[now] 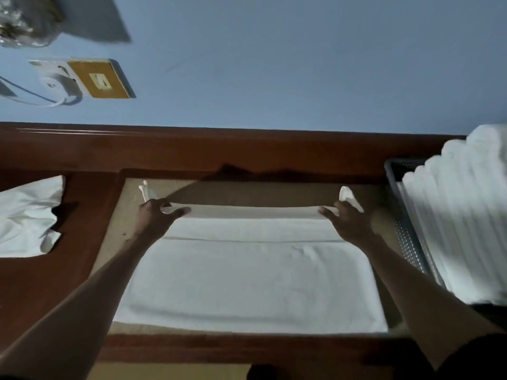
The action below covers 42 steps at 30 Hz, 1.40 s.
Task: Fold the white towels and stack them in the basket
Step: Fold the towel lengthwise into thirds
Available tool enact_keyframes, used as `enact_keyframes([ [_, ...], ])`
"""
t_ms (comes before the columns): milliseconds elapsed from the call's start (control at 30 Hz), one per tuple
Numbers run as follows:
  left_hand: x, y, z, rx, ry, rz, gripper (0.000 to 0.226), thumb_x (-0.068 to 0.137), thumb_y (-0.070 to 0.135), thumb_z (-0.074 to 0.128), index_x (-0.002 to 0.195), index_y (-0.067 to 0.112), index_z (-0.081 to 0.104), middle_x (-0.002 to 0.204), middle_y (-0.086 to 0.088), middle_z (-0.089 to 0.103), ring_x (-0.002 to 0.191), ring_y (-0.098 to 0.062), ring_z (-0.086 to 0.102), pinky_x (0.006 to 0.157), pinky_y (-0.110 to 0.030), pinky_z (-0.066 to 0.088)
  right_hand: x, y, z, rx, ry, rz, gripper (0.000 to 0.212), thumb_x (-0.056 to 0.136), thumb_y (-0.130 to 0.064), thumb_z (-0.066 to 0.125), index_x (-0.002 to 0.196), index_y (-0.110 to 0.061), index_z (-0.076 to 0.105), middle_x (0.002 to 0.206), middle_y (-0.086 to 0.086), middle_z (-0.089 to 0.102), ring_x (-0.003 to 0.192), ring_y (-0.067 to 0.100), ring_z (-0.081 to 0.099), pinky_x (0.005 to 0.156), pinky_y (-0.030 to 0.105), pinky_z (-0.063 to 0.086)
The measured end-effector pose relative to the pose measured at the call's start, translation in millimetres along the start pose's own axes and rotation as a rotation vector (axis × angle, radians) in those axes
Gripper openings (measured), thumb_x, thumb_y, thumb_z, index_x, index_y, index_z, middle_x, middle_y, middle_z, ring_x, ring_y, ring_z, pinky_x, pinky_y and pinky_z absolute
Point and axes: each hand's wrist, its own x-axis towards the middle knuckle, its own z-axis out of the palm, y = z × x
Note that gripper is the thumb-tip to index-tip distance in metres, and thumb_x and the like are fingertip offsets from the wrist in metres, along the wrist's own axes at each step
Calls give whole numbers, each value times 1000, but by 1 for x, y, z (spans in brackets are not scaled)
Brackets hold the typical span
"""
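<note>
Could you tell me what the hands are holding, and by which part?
The left hand and right hand each grip the white towel along its far edge, near its corners.

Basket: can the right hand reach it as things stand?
Probably yes: the basket stands close beside the right hand with nothing between them. That hand is busy, though, pinching the far edge of the towel, and folded towels already fill the basket.

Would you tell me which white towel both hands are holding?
The spread centre towel; the crumpled one at left and the folded stack at right lie untouched.
</note>
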Motion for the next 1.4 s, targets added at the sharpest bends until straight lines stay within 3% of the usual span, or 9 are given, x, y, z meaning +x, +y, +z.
enact_keyframes([
  [167,-64,-43,7,-91,28,4,45,78,44,86,82,2,70,84,-8,69,78,-25,64,60,-24,43,-81,11,39,36,213,-70,56,98,-61,47,110,-10,65,108,10,68,98,34,66,85,43,49],
  [333,-130,-82,17,-77,61,-27,48,80,51,82,93,6,72,96,-1,65,87,-18,59,75,-32,42,-151,34,77,138,341,-206,48,98,-56,45,102,-10,58,96,8,65,85,30,67,69,44,57],
  [433,-166,-107,29,-95,150,-33,45,87,48,77,95,4,75,97,-6,72,86,-24,66,73,-34,45,-183,49,97,183,338,-132,35,102,-47,51,96,-12,55,95,4,58,87,29,62,69,38,47],
  [567,-181,-143,53,-146,86,-94,40,93,43,71,91,3,77,92,-14,75,88,-33,68,78,-40,50,-211,70,125,248,250,-127,36,92,-48,48,91,-14,58,93,0,57,85,25,58,69,31,33],
  [733,-176,-142,57,-258,180,-173,17,93,23,73,99,7,75,88,-4,73,89,-23,67,78,-29,44,-213,80,134,364,250,-63,31,89,-46,55,85,-15,62,87,-2,60,83,18,55,73,28,34],
  [933,-190,-142,42,-303,235,-200,18,89,17,73,105,8,71,94,-3,72,88,-16,65,81,-29,48,-227,87,122,399,262,-105,13,85,-18,70,76,-10,65,82,3,58,80,16,53,76,30,39],
  [1067,-200,-156,48,-249,176,-179,20,87,12,77,105,5,71,97,-6,74,91,-17,65,81,-27,44,-228,91,126,373,244,-100,15,81,-20,68,74,-7,71,81,5,61,80,15,55,75,24,37],
  [1300,-206,-153,50,-225,190,-195,14,90,7,73,104,6,71,98,-7,72,99,-28,67,81,-30,43,-233,89,125,353,213,-13,20,80,-22,64,76,-4,72,83,8,63,82,30,63,76,31,42],
  [1400,-209,-157,53,96,153,-54,11,97,24,65,104,15,70,101,-7,74,92,-37,68,73,-38,49,-239,81,121,230,161,41,26,85,-34,62,84,-11,73,94,4,63,87,30,64,74,35,46],
])
